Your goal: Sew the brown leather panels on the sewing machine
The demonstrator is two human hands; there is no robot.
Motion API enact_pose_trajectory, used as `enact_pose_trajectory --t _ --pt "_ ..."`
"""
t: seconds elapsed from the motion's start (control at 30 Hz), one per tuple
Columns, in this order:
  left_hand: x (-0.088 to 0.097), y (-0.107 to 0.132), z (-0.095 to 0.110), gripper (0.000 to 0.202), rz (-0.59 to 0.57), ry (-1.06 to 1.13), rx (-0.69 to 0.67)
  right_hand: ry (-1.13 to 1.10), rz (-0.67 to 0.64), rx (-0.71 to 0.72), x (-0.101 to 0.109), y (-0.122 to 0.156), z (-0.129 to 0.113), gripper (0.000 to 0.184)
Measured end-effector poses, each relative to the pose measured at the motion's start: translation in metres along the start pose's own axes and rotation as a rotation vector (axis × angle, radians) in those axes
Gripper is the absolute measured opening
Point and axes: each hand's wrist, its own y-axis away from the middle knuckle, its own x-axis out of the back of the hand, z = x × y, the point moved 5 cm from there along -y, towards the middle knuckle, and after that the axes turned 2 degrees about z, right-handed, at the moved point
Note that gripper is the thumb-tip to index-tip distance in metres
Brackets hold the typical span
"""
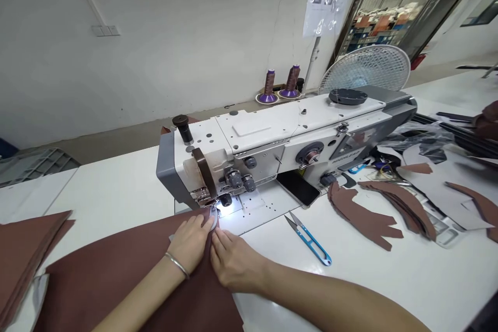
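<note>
A large brown leather-like sheet (pixel 116 275) lies on the white table in front of an industrial sewing machine (pixel 280 140). My left hand (pixel 190 244) rests on the sheet with its fingers pressed together, pinching the sheet's edge just before the presser foot (pixel 210 202). My right hand (pixel 233 262) lies beside it, touching it, fingers closed on the same edge. A bracelet circles my left wrist. The needle area is lit by a small lamp.
Blue thread snips (pixel 311 241) lie right of my hands. A phone (pixel 299 187) sits under the machine arm. Cut brown pieces (pixel 365 218) are spread at right, a brown stack (pixel 23 254) at left. Thread cones (pixel 269 85) and a fan (pixel 365 70) stand behind.
</note>
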Motion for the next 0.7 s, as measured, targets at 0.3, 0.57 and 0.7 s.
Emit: enact_pose_trajectory --t 0.3,0.57,0.7 --pt "-0.005 0.0 0.002 0.05 0.053 -0.002 -0.008 0.001 -0.045 0.007 0.0 0.0 -0.001 0.028" --pt "-0.014 -0.005 0.007 0.045 0.188 -0.056 -0.022 0.052 -0.023 0.047 -0.003 0.0 0.011 0.028" --pt "-0.021 0.0 0.015 0.043 0.305 -0.097 -0.002 0.036 -0.029 0.084 -0.002 -0.002 0.014 0.023"
